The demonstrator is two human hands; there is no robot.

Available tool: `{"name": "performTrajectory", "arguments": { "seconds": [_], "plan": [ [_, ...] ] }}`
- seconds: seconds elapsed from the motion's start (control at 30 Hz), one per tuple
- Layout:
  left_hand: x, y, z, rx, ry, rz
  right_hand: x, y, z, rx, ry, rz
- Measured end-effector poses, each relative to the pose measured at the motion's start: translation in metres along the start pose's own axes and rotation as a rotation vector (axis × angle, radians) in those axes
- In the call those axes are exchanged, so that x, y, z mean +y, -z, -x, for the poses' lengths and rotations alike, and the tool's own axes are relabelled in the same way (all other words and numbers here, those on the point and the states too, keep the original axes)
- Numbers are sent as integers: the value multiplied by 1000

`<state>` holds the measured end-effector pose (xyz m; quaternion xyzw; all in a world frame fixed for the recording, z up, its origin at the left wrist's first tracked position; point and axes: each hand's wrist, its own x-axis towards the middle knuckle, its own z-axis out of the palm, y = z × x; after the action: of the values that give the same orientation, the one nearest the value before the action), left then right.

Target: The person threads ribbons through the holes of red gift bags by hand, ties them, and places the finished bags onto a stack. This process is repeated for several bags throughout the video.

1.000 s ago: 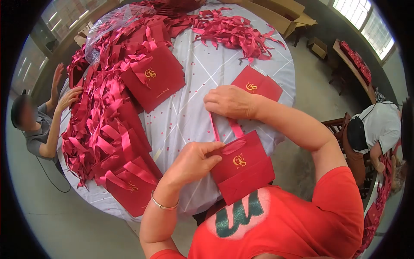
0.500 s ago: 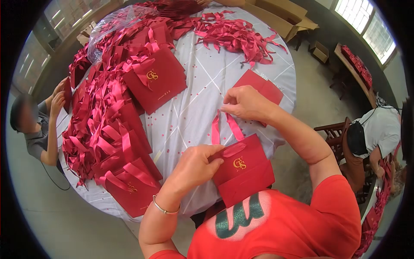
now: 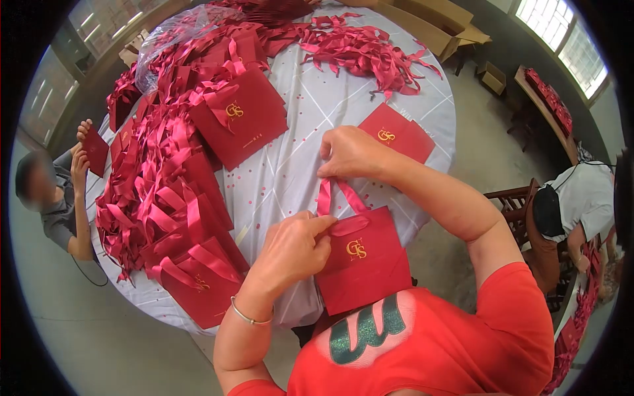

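A small red paper gift bag (image 3: 366, 264) with a gold logo lies at the near edge of the round table (image 3: 317, 119), against my chest. My left hand (image 3: 290, 247) pinches its top edge where a red ribbon (image 3: 338, 198) enters. The ribbon's two strands run up into my right hand (image 3: 350, 153), which is closed on them just above the bag. Another flat red bag (image 3: 399, 135) lies right behind my right hand.
A big heap of ribboned red bags (image 3: 172, 178) covers the table's left half. Loose red ribbons (image 3: 363, 49) lie at the far side. A person sits at the left holding a bag (image 3: 96, 148). Another person (image 3: 574, 198) sits at the right by a wooden chair.
My right hand has come back down toward the bag, shortening the ribbon loop. The bag has shifted slightly left and up. The person at the left has raised a red bag.
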<state>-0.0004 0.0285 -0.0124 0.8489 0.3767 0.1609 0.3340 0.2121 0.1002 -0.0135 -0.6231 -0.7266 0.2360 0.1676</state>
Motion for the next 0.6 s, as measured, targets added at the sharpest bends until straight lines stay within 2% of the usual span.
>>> {"name": "performTrajectory", "arguments": {
  "seconds": [0.1,0.2,0.3,0.37,0.47,0.6],
  "plan": [
    [3,1,1,-31,13,-54,0,-5,-5,10,31,43],
    [4,-2,1,-3,9,-90,1,-4,-7,-58,-38,-5],
    [4,1,1,-52,21,-84,6,-4,-10,-45,-39,-133],
    [-1,-2,0,-68,-33,-31,8,-6,-9,38,-63,-264],
    [-3,-6,1,-63,-36,6,-1,-8,-7,-62,-176,-345],
    [-3,-8,3,-24,-24,1,9,-9,-6,41,-54,-317]
  ]
}}
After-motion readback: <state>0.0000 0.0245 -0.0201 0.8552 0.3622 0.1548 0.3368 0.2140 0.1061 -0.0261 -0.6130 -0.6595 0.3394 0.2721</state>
